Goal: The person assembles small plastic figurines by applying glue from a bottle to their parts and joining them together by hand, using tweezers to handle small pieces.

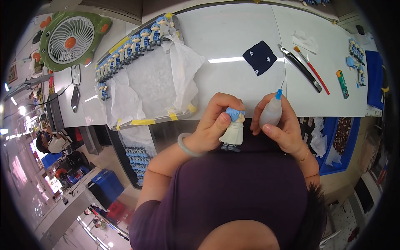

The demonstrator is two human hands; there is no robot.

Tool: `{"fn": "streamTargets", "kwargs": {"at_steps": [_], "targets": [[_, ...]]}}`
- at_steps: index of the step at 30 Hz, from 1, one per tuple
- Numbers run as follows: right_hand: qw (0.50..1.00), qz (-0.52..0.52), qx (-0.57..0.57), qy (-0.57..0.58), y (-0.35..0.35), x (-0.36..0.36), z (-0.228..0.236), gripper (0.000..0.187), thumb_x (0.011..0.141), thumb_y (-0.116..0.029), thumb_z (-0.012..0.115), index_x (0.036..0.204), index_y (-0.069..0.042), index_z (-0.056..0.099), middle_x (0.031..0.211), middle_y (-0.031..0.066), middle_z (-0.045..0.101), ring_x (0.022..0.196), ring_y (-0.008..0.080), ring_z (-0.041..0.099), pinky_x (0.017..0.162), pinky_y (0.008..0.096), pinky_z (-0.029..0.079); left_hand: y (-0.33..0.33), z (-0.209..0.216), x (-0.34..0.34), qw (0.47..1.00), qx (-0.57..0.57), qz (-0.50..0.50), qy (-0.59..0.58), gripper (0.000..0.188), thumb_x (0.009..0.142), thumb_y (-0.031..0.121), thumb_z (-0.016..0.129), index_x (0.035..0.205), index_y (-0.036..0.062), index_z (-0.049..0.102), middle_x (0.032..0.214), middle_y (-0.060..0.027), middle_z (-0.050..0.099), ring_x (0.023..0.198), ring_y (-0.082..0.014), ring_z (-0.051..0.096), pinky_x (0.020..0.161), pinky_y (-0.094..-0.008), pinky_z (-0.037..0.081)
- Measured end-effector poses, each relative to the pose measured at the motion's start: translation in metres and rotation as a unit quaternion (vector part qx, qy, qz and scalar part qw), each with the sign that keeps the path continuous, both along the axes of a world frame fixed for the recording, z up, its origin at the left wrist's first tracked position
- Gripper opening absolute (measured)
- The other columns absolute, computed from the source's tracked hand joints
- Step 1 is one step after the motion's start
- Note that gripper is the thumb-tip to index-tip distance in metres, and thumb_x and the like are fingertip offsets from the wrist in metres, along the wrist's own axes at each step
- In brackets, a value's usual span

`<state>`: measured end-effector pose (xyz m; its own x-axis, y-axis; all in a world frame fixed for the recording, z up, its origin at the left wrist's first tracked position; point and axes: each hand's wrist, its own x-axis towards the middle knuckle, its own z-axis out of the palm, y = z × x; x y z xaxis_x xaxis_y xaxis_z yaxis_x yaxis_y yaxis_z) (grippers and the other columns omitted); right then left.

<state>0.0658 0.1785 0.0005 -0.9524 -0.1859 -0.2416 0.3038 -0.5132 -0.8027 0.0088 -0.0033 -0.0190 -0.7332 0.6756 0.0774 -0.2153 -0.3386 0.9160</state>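
My left hand (pixel 216 118) is closed round a small figurine (pixel 232 133) with blue hair, a cream-white garment and dark shoes. It is held upright by the head, just off the table's near edge. In my right hand (pixel 287 131) is a translucent squeeze bottle (pixel 271 112) with a blue neck and a thin needle tip, which points up and away from me. The bottle leans slightly and stays apart from the figurine. Beyond my hands lies a dark navy cloth (pixel 260 58) with small white motifs on the white table (pixel 221 29).
A tray (pixel 182 31) edged with yellow tape holds a row of figurines (pixel 135 43) and white tissue. Right of the cloth lie a black utility knife (pixel 302 68), a red paintbrush (pixel 314 73) and a green lighter (pixel 342 84). More figurines (pixel 356 58) stand far right. A green fan (pixel 71 41) occupies the far left.
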Motion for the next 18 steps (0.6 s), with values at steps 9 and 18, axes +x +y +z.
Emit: {"fn": "streamTargets", "kwargs": {"at_steps": [9, 18], "targets": [[0.821, -0.136, 0.500, 0.242, 0.015, -0.004, 0.009, 0.034, 0.062, 0.004, 0.064, 0.094, -0.004, 0.060, 0.090, 0.0102, 0.056, 0.079, 0.0230, 0.055, 0.069, 0.0288, 0.045, -0.001, 0.001, 0.001, 0.998, 0.003, 0.049, 0.026, 0.040, 0.084, 0.034, 0.052, 0.104, 0.0025, 0.039, 0.089, -0.0069, 0.046, 0.076, -0.0118, 0.043, 0.068, -0.0240, 0.037], [0.672, -0.174, 0.637, 0.334, 0.022, 0.004, 0.016, 0.045, 0.054, 0.005, 0.063, 0.097, -0.010, 0.062, 0.093, 0.0076, 0.054, 0.083, 0.0239, 0.052, 0.071, 0.0308, 0.044, 0.000, 0.002, 0.000, 0.992, 0.017, 0.072, 0.101, 0.039, 0.082, 0.029, 0.057, 0.103, 0.0016, 0.039, 0.081, -0.0075, 0.046, 0.067, -0.0120, 0.041, 0.060, -0.0246, 0.035]]}}
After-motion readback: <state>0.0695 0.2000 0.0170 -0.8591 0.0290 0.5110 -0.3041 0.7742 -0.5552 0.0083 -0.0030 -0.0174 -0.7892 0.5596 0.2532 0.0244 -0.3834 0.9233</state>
